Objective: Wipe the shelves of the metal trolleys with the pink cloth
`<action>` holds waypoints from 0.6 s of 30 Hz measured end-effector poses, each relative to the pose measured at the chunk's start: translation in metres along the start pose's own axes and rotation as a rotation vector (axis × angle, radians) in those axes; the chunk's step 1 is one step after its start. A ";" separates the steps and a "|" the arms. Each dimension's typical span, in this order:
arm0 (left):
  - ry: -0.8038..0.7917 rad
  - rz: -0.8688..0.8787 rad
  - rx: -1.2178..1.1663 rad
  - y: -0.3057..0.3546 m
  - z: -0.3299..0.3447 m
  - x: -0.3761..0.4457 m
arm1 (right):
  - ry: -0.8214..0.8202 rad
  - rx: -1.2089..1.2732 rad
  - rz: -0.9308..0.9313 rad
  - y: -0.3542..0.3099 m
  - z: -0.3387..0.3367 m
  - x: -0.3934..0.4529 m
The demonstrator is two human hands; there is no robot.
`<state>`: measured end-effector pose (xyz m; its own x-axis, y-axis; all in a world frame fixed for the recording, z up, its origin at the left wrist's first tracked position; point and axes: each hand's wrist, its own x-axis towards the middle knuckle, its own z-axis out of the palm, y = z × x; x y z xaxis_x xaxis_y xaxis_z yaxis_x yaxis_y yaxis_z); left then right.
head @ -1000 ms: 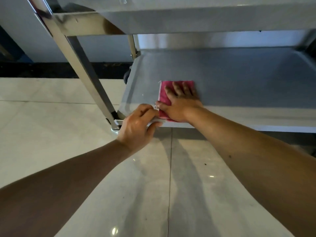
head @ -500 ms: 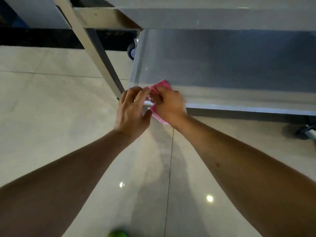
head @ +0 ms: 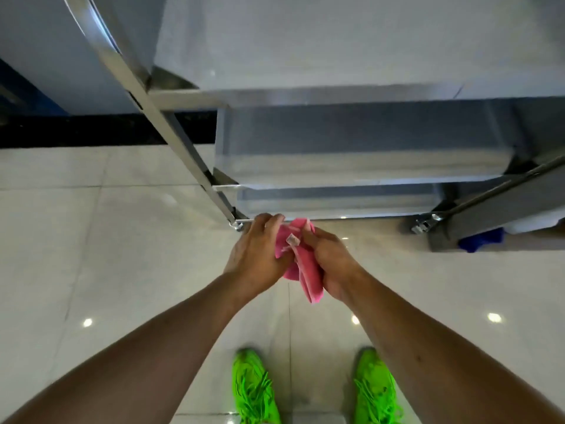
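Nearest the onlooker, two bright green shoes (head: 256, 390) stood on the pale tiled floor (head: 91, 255), and two bare forearms reached forward and down from the person's body. Between the two hands hung the pink cloth (head: 301, 270), bunched and partly folded, clear of any shelf. The left hand (head: 256, 258) had its fingers curled around the cloth's left side, with the thumb pressed in against the fabric. The right hand (head: 331, 264) gripped the cloth's right side, its fingers wrapped around the fabric, and a loose tail of cloth dangled below its palm. A small pale label showed on the cloth between the two sets of fingertips. The cloth's long axis ran roughly from the fingertips back toward the wrists, drooping toward the floor.

Just beyond the fingertips lay the front edge of the trolley's bottom shelf (head: 336, 203), so the surface to be wiped lay ahead of the cloth. Both hands were about equally near it. Above it came the middle shelf (head: 351, 154) and then the top shelf (head: 336, 44). A slanted metal leg (head: 171, 123) ran down just left of the left hand's fingers. Farther right stood part of a second trolley (head: 504, 206), with something blue (head: 481, 240) beneath it.
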<state>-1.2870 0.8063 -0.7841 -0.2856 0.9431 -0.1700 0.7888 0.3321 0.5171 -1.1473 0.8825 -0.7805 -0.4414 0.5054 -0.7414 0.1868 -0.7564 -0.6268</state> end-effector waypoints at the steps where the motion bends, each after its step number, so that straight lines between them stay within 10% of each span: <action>1: -0.027 0.018 0.000 0.019 -0.023 -0.006 | 0.018 0.001 0.001 -0.015 0.002 -0.025; 10: -0.179 0.132 -0.039 0.163 -0.190 -0.038 | 0.001 0.007 -0.095 -0.138 0.015 -0.211; 18: 0.109 0.157 -0.126 0.310 -0.298 -0.089 | -0.079 -0.013 -0.311 -0.242 0.001 -0.367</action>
<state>-1.1791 0.8211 -0.3584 -0.2276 0.9737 0.0090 0.7562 0.1709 0.6317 -1.0313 0.8795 -0.3561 -0.5462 0.6774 -0.4927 0.0430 -0.5648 -0.8241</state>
